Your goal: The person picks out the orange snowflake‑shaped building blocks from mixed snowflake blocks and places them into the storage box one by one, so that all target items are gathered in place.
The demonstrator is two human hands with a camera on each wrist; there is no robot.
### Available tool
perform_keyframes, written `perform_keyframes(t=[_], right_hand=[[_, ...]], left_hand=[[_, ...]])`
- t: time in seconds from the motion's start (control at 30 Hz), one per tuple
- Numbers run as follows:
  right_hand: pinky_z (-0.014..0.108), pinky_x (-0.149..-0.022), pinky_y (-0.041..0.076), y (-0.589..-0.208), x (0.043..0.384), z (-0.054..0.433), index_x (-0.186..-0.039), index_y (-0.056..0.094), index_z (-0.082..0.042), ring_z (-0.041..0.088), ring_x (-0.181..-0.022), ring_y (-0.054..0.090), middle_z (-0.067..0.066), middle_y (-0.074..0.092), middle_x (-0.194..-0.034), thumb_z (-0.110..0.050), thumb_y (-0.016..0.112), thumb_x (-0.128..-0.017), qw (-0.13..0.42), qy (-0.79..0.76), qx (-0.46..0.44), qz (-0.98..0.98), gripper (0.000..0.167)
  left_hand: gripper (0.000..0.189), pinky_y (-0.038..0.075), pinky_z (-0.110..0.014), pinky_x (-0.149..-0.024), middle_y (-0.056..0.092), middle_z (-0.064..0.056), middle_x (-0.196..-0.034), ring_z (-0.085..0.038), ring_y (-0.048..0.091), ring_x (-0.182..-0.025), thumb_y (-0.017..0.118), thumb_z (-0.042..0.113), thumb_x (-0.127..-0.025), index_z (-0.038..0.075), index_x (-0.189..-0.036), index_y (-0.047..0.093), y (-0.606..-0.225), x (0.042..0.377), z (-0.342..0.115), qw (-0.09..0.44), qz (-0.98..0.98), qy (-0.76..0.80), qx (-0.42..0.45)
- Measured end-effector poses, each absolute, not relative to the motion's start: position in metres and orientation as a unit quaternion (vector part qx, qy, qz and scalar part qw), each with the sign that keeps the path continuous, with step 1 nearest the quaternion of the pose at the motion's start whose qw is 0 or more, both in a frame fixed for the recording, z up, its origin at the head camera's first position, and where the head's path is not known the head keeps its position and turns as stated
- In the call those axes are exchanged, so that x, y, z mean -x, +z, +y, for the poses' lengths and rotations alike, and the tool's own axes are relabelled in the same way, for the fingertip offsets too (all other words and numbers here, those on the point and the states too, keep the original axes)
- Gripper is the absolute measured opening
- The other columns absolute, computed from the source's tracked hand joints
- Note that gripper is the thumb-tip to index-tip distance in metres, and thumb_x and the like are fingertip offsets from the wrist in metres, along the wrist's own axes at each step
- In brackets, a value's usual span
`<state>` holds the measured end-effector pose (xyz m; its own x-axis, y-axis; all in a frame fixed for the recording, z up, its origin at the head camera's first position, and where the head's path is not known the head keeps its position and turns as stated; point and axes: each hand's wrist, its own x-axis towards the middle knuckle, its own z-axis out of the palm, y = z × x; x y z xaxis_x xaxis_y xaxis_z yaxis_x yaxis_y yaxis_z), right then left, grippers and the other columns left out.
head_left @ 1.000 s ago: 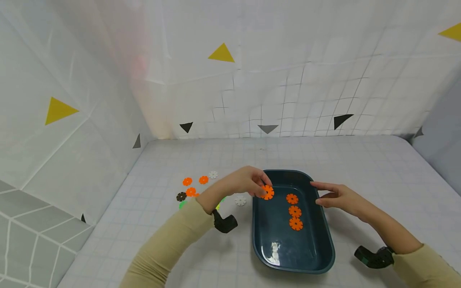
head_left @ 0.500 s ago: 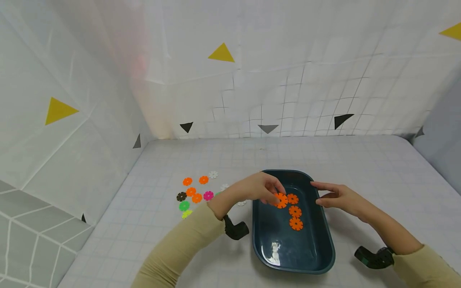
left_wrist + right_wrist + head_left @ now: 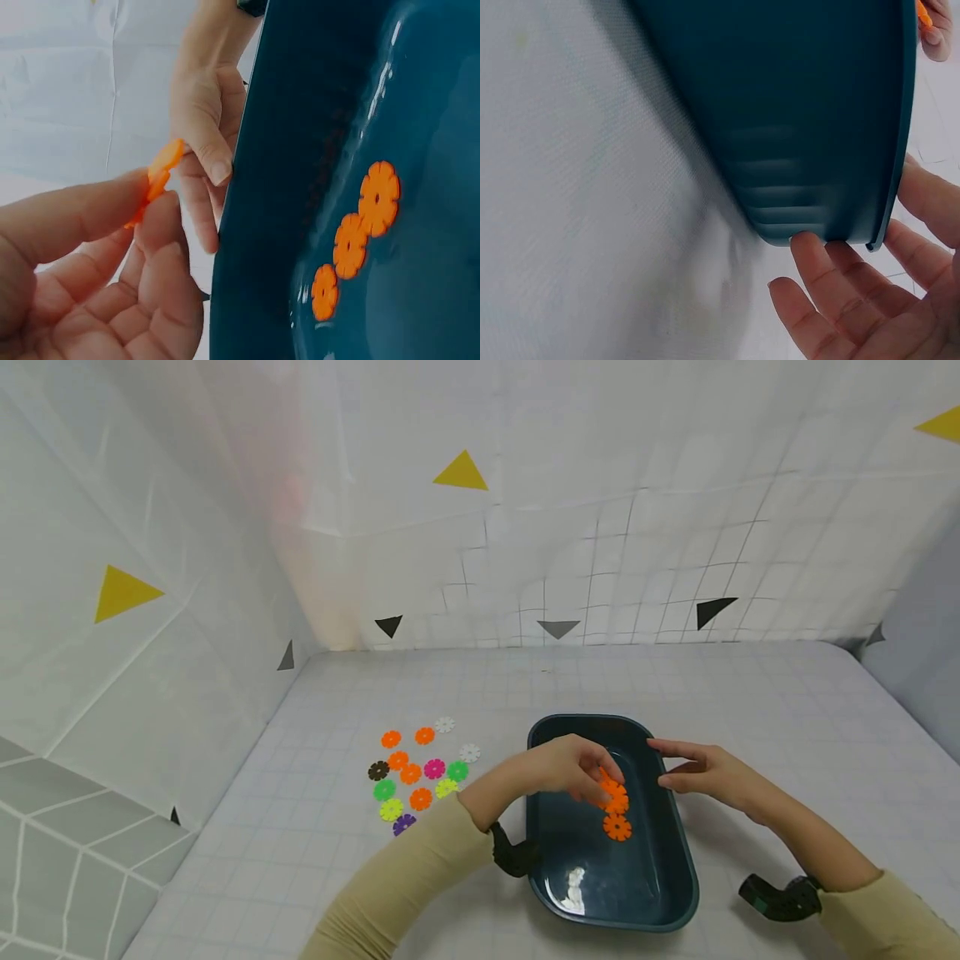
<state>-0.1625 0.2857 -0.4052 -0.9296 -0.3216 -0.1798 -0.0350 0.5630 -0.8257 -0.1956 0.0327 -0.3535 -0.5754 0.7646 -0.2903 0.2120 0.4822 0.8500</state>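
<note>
No text, label, brand, number or sign can be read in any view.

The left hand [image 3: 573, 768] pinches an orange disc [image 3: 613, 793] over the dark tray [image 3: 551, 860]; another lies nearer the viewer on the tray floor. The right hand [image 3: 697, 768] touches the right rim with forefinger and thumb. Left of the tray, loose discs [image 3: 434, 768] in orange, white, brown, pink, green, yellow and purple lie on the table [image 3: 262, 860]. The wall [image 3: 600, 427] behind bears triangles [image 3: 462, 472].
</note>
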Motion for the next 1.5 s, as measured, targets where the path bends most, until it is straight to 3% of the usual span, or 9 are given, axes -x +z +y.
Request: perform_keyframes(t=[0.23,0.57,0.93,1.23,1.5], right_hand=[[0.054,-0.083,0.047,-0.406,0.163,0.286,-0.141,0.032,-0.002,0.035,-0.105,0.057,0.033,0.030,-0.139,-0.027,0.058,-0.089,0.155,-0.454,0.115,0.870,0.063],[0.055,-0.082,0.047,-0.408,0.164,0.288,-0.141,0.032,-0.002,0.037,-0.107,0.055,0.033,0.030,-0.139,-0.025,0.058,-0.090,0.153,-0.450,0.119,0.872,0.062],[0.055,-0.083,0.046,-0.408,0.163,0.289,-0.140,0.032,-0.001,0.040,-0.108,0.054,0.033,0.029,-0.139,-0.026,0.057,-0.090,0.153,-0.456,0.123,0.868,0.062],[0.048,-0.082,0.049,-0.407,0.163,0.288,-0.141,0.032,-0.002,0.035,-0.107,0.056,0.032,0.031,-0.139,-0.025,0.058,-0.089,0.153,-0.462,0.124,0.865,0.062],[0.048,-0.082,0.049,-0.406,0.163,0.287,-0.140,0.032,-0.002,0.030,-0.102,0.059,0.033,0.031,-0.139,-0.025,0.058,-0.090,0.156,-0.462,0.120,0.865,0.061]], left_hand=[[0.021,0.053,-0.029,-0.066,0.061,0.002,-0.080,-0.018,0.059,-0.068,0.070,0.008,-0.079,0.011,-0.099,0.066,-0.363,0.189,0.045,0.349,0.801,0.397,-0.282],[0.023,0.051,-0.020,-0.062,0.059,0.004,-0.082,-0.011,0.055,-0.070,0.070,0.001,-0.077,0.013,-0.097,0.066,-0.372,0.184,0.060,0.371,0.809,0.359,-0.282],[0.021,0.050,-0.019,-0.061,0.057,0.003,-0.082,-0.012,0.056,-0.067,0.068,-0.001,-0.079,0.014,-0.093,0.067,-0.375,0.185,0.068,0.396,0.819,0.301,-0.286],[0.018,0.050,-0.021,-0.057,0.061,0.001,-0.076,-0.011,0.061,-0.064,0.069,0.003,-0.078,0.017,-0.090,0.068,-0.381,0.187,0.077,0.418,0.836,0.224,-0.276],[0.014,0.051,-0.023,-0.056,0.060,0.000,-0.079,-0.013,0.063,-0.062,0.068,0.004,-0.080,0.016,-0.088,0.067,-0.388,0.189,0.082,0.441,0.835,0.210,-0.255]])
